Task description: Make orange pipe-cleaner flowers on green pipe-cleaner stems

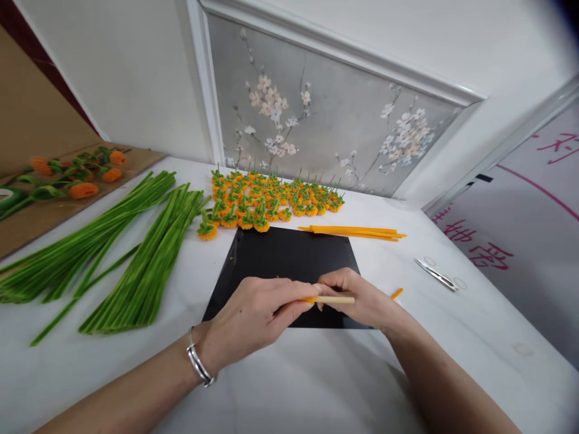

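Bright, even indoor light, fairly soft. Diffuse shadow on white table (280, 392), near side of right hand (368, 301). Small glint on bracelet (199, 363). Panel (538, 241) at right dimmer, grey. Wide-angle stretch toward edges, far right corner vignetted black. Flowers (84, 190) at left look smeared.

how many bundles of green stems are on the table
2: the left bundle beside the cardboard, the right bundle nearer the black mat. Others may be out of view.
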`<state>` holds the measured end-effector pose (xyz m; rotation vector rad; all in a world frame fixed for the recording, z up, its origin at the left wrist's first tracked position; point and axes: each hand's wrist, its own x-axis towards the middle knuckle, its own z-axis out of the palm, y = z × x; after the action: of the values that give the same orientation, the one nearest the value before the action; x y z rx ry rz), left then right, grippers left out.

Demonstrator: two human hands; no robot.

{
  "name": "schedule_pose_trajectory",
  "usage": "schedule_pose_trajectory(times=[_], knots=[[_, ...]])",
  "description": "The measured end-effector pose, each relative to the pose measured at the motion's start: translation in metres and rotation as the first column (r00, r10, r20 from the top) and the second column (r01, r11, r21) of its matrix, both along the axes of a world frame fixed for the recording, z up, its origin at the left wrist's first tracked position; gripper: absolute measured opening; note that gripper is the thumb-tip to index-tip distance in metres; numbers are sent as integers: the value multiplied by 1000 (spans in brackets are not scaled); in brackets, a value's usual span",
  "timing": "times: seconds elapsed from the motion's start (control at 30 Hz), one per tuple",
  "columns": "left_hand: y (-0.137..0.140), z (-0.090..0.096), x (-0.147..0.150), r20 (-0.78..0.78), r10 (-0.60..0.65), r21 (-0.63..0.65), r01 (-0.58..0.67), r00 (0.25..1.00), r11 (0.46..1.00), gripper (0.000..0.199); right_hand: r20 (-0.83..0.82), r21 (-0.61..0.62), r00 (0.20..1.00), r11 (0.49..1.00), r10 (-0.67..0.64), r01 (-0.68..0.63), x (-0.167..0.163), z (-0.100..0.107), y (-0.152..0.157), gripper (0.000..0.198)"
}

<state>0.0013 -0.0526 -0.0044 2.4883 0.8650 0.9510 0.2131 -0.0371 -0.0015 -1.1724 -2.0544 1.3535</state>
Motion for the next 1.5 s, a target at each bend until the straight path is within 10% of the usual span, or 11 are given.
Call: schedule_pose_trajectory(times=[0.2,0.47,0.83,1.5], knots=[[2,0,-1,64,61,-46,-58,996,997,23,-6,-46,1000,999,7,-7,1,8,-6,34],[3,3,-5,40,182,-98,-178,982,979,20,257,295,964,943,73,-150,-4,23,-21,26],[9,7,-6,-40,124,-114,-128,991,985,23,439,731,872,650,-216,-207,-9,26,-34,26],[6,7,-8,-9,84,-186,-84,996,979,23,501,643,854,721,-141,-258,-2,27,-34,29]])
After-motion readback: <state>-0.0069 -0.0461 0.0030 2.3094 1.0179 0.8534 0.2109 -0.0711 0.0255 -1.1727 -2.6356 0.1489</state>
